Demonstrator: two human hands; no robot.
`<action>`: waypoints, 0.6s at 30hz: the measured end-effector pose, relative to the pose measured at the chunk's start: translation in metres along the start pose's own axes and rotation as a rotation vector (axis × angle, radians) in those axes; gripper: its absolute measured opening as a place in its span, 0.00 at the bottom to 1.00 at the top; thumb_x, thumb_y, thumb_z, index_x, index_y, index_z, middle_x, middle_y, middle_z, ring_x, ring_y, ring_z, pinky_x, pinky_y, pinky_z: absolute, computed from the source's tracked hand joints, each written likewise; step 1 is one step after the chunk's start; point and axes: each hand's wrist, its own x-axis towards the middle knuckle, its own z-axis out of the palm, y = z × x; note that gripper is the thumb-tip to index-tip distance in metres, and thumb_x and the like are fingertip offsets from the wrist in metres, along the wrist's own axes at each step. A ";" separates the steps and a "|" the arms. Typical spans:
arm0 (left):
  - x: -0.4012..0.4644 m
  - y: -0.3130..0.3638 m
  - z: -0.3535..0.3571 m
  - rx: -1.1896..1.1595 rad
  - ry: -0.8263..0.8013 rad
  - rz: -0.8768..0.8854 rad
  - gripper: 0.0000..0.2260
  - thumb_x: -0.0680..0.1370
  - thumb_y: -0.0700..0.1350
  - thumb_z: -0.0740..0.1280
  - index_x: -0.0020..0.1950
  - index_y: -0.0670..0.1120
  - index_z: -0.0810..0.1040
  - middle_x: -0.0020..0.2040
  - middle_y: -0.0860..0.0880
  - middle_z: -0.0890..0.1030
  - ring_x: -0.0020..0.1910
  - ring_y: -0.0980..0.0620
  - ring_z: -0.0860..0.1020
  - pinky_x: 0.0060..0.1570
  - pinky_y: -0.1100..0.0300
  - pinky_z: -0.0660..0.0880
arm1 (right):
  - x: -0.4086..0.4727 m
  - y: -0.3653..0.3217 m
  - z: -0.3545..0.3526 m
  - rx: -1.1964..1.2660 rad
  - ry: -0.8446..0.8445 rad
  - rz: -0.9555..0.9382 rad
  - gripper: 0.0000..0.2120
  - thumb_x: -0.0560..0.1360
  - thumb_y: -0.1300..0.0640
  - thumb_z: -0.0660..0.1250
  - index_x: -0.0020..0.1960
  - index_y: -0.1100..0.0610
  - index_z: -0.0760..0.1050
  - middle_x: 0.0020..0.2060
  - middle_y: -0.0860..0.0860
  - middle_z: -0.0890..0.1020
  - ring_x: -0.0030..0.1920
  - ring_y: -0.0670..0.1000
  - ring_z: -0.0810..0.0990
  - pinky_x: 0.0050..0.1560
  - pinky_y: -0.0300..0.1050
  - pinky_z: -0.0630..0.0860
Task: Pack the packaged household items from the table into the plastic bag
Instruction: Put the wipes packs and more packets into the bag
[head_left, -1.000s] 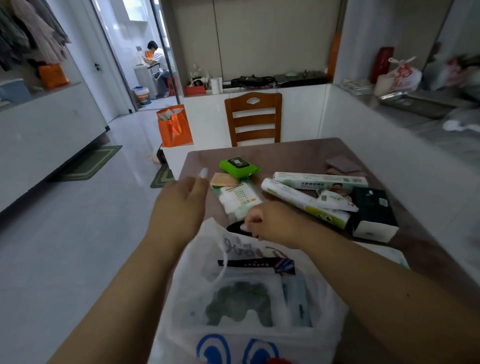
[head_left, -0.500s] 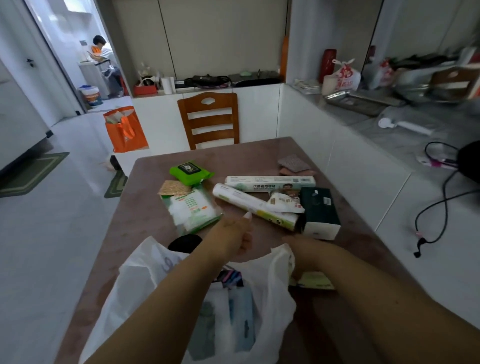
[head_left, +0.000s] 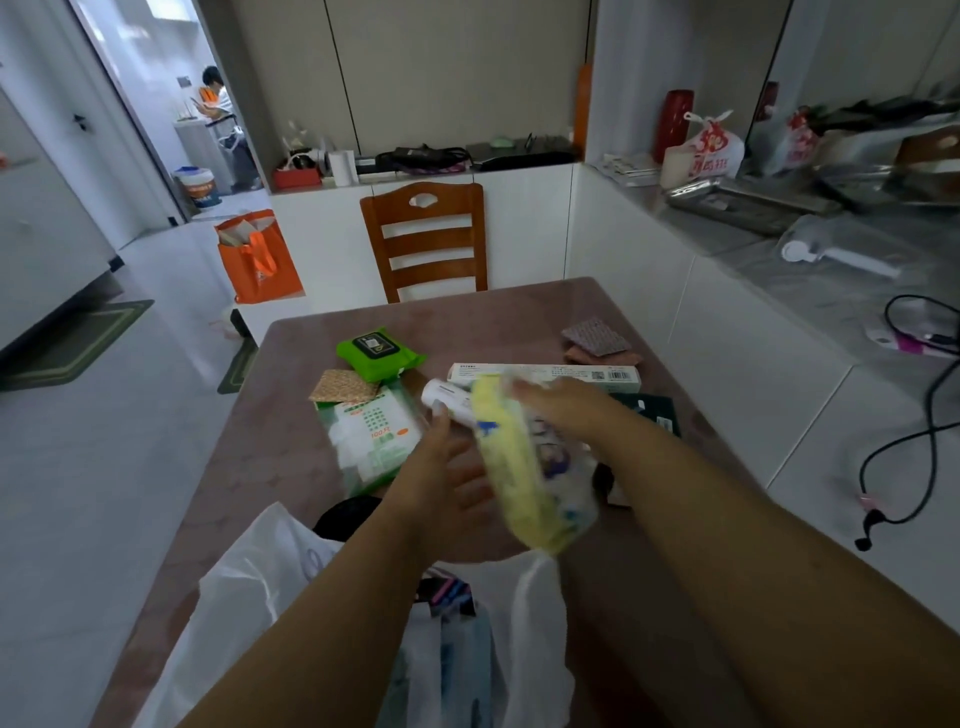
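My right hand (head_left: 563, 402) grips the top of a yellow cloth pack in clear wrap (head_left: 524, 467), held tilted above the mouth of the white plastic bag (head_left: 260, 582). My left hand (head_left: 441, 478) is spread open just left of the pack, near its lower half. Several packs lie inside the bag. On the brown table (head_left: 244, 467) rest a green wipes pack (head_left: 378, 351), a white cotton-pad pack (head_left: 371, 436), a long white box (head_left: 597, 373), a white roll (head_left: 441, 397) and a dark box (head_left: 652, 410), partly hidden by my arm.
A wooden chair (head_left: 428, 239) stands at the table's far end. Patterned coasters (head_left: 597, 338) lie at the far right, another coaster (head_left: 343, 385) by the wipes. A white counter (head_left: 831, 291) with cables runs along the right. An orange bag (head_left: 257, 257) sits on the floor.
My right hand has picked up the yellow cloth pack from the table's right side and lifted it over the bag. My left hand let go of the bag rim and opened beside the pack.
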 end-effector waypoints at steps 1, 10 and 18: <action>0.003 -0.003 0.000 -0.124 -0.107 -0.027 0.35 0.74 0.69 0.57 0.64 0.42 0.78 0.60 0.38 0.81 0.56 0.37 0.80 0.53 0.43 0.77 | 0.006 -0.009 0.005 0.026 -0.038 0.002 0.43 0.59 0.21 0.56 0.57 0.54 0.79 0.53 0.49 0.80 0.53 0.56 0.80 0.46 0.47 0.74; 0.023 -0.008 -0.022 -0.144 0.106 -0.043 0.14 0.74 0.39 0.70 0.59 0.39 0.79 0.52 0.36 0.84 0.49 0.37 0.83 0.45 0.41 0.79 | 0.066 0.060 0.014 -0.773 0.224 -0.157 0.15 0.66 0.53 0.72 0.53 0.51 0.80 0.55 0.53 0.80 0.53 0.55 0.78 0.52 0.48 0.79; 0.040 0.006 -0.033 -0.221 0.133 -0.007 0.11 0.73 0.46 0.71 0.53 0.42 0.82 0.46 0.38 0.86 0.38 0.39 0.85 0.36 0.44 0.81 | 0.080 0.046 0.014 -0.801 0.265 -0.258 0.13 0.75 0.49 0.64 0.36 0.54 0.79 0.36 0.52 0.80 0.38 0.53 0.78 0.38 0.43 0.76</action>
